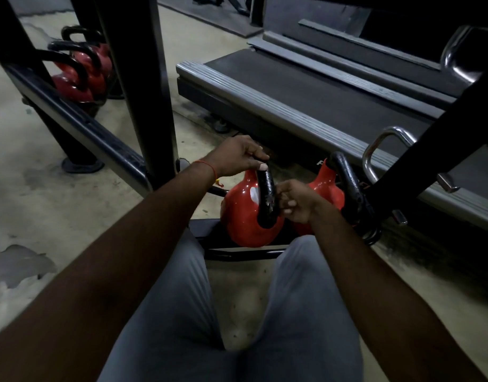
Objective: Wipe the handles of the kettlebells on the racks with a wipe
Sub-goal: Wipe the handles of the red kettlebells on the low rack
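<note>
**A:** Status? Left to right.

**B:** Far left I see a row of red kettlebells [83,70] with black handles, sitting behind a dark rail [72,119]. A black post [146,78] stands just right of them. The concrete floor [58,202] below is stained.

**A:** Hands?

**B:** The left hand [237,155] is on the near kettlebell [243,216]. Its fingers curl over the top of the black handle [266,197], with the thumb against it. It's a firm hold.

**A:** Where's that kettlebell?

**B:** On the low black rack [237,255], straight ahead between my knees. The grey trousers [182,299] fill the bottom of the view. The red body has a white patch [254,194] beside the handle, and I can't tell what it is.

**A:** Right side?

**B:** The right hand [295,202] is against the right flank of the same handle, lower than the left. Its fingers are curled in and bunched against the thumb. I can't tell whether they pinch anything, because the grip faces away from me.

**A:** Past that?

**B:** A second kettlebell [328,188], also red, sits just beside the first on the same rack, partly behind the right hand. Its black grip [347,183] is untouched. A chrome loop [386,150] and a black diagonal strut [430,139] come next. A treadmill deck [320,92] runs behind all of it.
</note>
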